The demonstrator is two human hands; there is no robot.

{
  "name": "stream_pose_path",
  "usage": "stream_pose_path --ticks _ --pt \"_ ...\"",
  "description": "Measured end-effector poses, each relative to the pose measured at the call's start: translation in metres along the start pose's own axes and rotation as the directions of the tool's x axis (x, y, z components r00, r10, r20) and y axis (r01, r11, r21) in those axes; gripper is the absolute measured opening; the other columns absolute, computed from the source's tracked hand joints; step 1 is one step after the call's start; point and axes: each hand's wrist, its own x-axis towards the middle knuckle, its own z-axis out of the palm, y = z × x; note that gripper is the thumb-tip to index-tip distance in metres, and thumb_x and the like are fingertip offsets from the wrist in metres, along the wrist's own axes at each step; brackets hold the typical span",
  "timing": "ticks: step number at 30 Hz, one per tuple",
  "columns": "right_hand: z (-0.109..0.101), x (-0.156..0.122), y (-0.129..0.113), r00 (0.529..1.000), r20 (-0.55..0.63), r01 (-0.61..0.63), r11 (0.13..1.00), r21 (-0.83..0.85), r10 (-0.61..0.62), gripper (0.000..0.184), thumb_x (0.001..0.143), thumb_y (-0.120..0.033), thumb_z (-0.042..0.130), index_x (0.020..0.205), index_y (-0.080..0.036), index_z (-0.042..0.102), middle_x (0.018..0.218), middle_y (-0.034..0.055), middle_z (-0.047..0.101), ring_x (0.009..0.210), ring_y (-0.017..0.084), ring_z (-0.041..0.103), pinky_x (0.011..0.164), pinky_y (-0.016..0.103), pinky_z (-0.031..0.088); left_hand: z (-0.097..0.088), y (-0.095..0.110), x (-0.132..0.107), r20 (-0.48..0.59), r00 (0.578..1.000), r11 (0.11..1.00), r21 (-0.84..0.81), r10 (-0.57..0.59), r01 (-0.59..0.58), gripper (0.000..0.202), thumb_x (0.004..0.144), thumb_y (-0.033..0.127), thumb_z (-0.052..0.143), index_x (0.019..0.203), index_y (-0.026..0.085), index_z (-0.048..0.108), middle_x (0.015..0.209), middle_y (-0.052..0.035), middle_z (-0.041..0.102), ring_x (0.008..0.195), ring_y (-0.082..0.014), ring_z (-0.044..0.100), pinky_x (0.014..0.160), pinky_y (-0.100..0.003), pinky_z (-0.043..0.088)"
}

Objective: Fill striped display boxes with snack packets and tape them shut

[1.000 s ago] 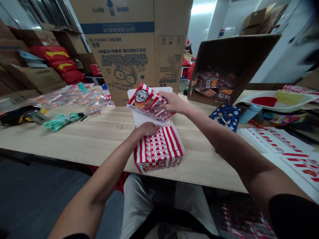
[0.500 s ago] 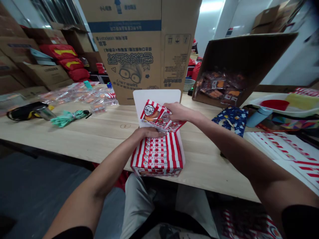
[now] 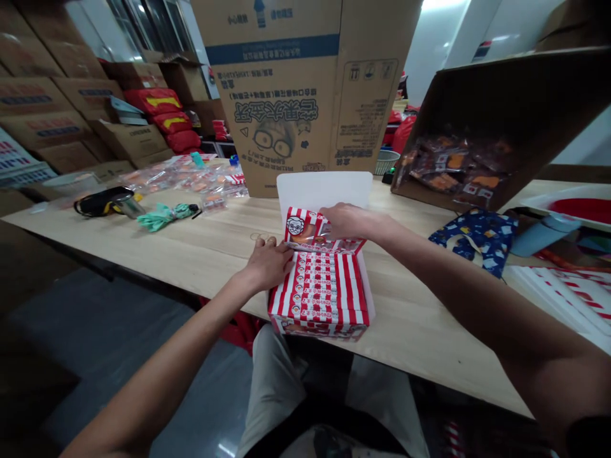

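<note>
right grip (image 3: 346,221) grasping striped packet (image 3: 305,230), now lowered into far end of display box (image 3: 319,329); left grip (image 3: 268,264) open at box's left edge.

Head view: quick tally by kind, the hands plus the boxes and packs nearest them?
Hands: 2 (left hand, right hand)
Striped display box: 1
Loose striped pack: 1
Tilted carton of snack packets: 1
Upright cardboard carton: 1
Total: 6
</note>
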Motion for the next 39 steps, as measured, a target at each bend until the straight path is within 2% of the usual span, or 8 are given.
stream_pose_path --ticks 11,17,21,24,27,31,34,39 --pt "-0.014 0.0 -0.013 0.997 0.08 -0.001 0.995 -0.095 0.009 0.01 0.076 -0.023 0.073 0.086 -0.023 0.069 0.089 0.0089 0.075 0.078 0.025 0.069 0.059 0.031 0.044 0.016 -0.006 -0.007 -0.082 0.993 0.994 -0.075 -0.083 0.077 0.044 0.099 0.039 0.035 0.128 0.031 0.067 0.134 -0.0104 0.062 0.12 -0.0404 0.047 0.095 -0.058 0.031" --pt "-0.008 -0.001 -0.012 0.996 0.086 -0.015 0.998 -0.063 0.02 0.015 0.082 -0.039 0.073 0.08 -0.024 0.07 0.085 0.0111 0.075 0.067 0.025 0.067 0.058 0.033 0.044 0.014 0.0 -0.003 -0.049 0.992 0.989 -0.103 -0.116 0.11 0.04 0.097 0.038 0.041 0.124 0.031 0.07 0.134 -0.0122 0.062 0.128 -0.044 0.043 0.099 -0.063 0.029" --pt "-0.013 0.002 -0.014 0.987 0.142 -0.055 0.992 -0.116 0.071 0.009 0.083 -0.029 0.071 0.079 -0.021 0.071 0.087 0.0136 0.075 0.073 0.027 0.07 0.062 0.035 0.046 0.016 0.002 -0.005 -0.16 0.984 0.952 -0.304 -0.082 0.03 0.035 0.094 0.032 0.045 0.115 0.031 0.074 0.134 -0.0103 0.062 0.131 -0.0412 0.044 0.104 -0.064 0.027" --pt "-0.02 -0.002 -0.019 0.973 0.22 -0.032 0.983 -0.18 0.072 0.016 0.084 -0.034 0.068 0.09 -0.02 0.071 0.09 0.0147 0.074 0.079 0.029 0.07 0.063 0.035 0.047 0.021 -0.011 0.0 -0.266 0.902 0.673 -0.739 -0.341 0.036 0.028 0.085 0.027 0.053 0.104 0.021 0.073 0.123 -0.0117 0.064 0.125 -0.0334 0.051 0.111 -0.058 0.029" --pt "-0.027 -0.008 -0.017 0.947 0.317 0.014 0.977 -0.212 0.055 0.024 0.081 -0.032 0.066 0.101 -0.018 0.068 0.097 0.0134 0.074 0.085 0.027 0.07 0.066 0.032 0.048 0.031 -0.028 0.013 -0.141 0.87 0.313 -0.95 -0.472 0.015 0.042 0.072 0.029 0.06 0.112 0.016 0.065 0.121 -0.0131 0.065 0.122 -0.0313 0.056 0.108 -0.051 0.041" --pt "-0.023 -0.012 -0.013 0.943 0.311 -0.05 0.971 -0.232 0.123 0.045 0.082 -0.034 0.065 0.122 -0.016 0.06 0.106 0.0171 0.072 0.09 0.031 0.069 0.067 0.033 0.048 0.048 -0.031 0.037 0.002 0.98 0.008 -1.0 -0.199 0.003 0.071 0.057 0.025 0.064 0.127 0.017 0.06 0.125 -0.0107 0.069 0.114 -0.0294 0.064 0.099 -0.044 0.052" --pt "-0.012 -0.01 -0.021 0.98 0.181 -0.063 0.988 -0.141 0.089 0.067 0.089 -0.034 0.056 0.151 -0.016 0.035 0.109 0.0177 0.072 0.091 0.031 0.069 0.07 0.035 0.048 0.059 -0.023 0.05 0.059 0.997 -0.247 -0.968 -0.042 0.047 0.073 0.055 0.025 0.062 0.126 0.014 0.059 0.113 -0.0116 0.074 0.098 -0.0296 0.069 0.093 -0.045 0.054" --pt "-0.002 0.004 -0.034 0.997 0.01 0.082 0.99 -0.118 -0.082 0.077 0.09 -0.024 0.054 0.16 -0.026 0.022 0.123 0.0134 0.069 0.102 0.03 0.066 0.078 0.035 0.047 0.064 -0.022 0.05 0.043 0.998 -0.298 -0.954 -0.045 0.028 0.058 0.059 0.026 0.065 0.116 0.014 0.063 0.102 -0.0083 0.075 0.091 -0.0257 0.069 0.088 -0.039 0.054"
